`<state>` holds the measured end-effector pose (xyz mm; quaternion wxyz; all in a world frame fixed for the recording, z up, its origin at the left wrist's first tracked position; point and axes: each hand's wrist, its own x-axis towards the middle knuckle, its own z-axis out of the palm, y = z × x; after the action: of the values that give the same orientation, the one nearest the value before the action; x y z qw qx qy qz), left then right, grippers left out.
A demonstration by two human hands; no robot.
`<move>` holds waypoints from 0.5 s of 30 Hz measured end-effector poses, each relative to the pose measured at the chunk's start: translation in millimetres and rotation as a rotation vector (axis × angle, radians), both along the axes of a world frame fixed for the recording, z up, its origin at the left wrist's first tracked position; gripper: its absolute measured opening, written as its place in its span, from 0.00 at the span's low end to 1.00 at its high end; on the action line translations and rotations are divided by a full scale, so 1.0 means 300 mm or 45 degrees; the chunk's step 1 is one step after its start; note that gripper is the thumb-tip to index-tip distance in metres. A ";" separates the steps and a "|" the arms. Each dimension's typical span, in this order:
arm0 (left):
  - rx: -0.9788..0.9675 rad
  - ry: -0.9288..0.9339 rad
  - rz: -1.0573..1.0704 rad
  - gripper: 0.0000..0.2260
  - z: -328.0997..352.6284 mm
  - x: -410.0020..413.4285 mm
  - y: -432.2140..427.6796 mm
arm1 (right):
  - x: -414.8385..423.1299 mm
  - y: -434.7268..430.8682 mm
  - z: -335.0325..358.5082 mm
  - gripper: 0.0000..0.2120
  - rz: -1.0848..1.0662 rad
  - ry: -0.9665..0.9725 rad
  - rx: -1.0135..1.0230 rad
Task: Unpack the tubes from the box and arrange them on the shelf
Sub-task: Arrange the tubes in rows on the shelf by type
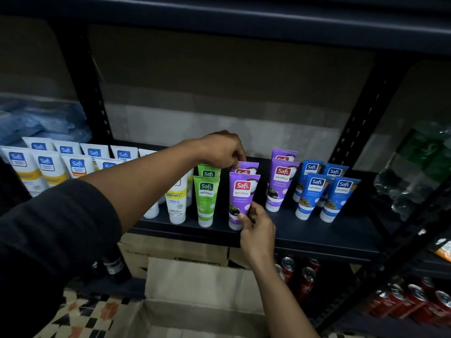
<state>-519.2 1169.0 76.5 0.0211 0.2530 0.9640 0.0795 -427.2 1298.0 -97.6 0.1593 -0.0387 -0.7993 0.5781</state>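
Filling up from the left, the shelf (317, 230) looks mostly stocked, so the task seems well along. At the far left stand the white tubes (46, 169) with blue labels. Nine show in two rows before the left forearm covers the rest. Next comes a Vitamin C tube (176, 200), with at least two more white ones partly hidden beside it. Then there are two green tubes (206, 198), one behind the other.

The left hand (222, 150) reaches over them and pinches the crimped top of the rear purple tube (244, 167). The right hand (257, 230) grips the lower end of the front purple tube (244, 191), which stands upright on the shelf with its cap down, thumb and fingers closed on it. This pair is apparently being straightened.

Below the hands, the open box (195, 276) sits on the floor. Its inside is too dim and cropped to tell whether any tubes remain.

Further right stand two more purple tubes (281, 184), making four purple in all. Four blue tubes (340, 198) stand in a square, and bare shelf lies beyond them.
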 end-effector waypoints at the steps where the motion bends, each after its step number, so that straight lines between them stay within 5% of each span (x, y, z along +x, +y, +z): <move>1: 0.003 -0.011 0.001 0.11 0.000 0.000 -0.001 | 0.001 -0.001 0.000 0.16 0.002 0.001 -0.002; 15: 0.080 -0.080 0.052 0.09 -0.001 0.007 -0.008 | 0.016 0.001 0.006 0.16 0.018 0.003 0.000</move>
<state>-517.0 1166.6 76.2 0.0419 0.2313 0.9648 0.1180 -422.5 1298.2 -95.7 0.1562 -0.0323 -0.7993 0.5793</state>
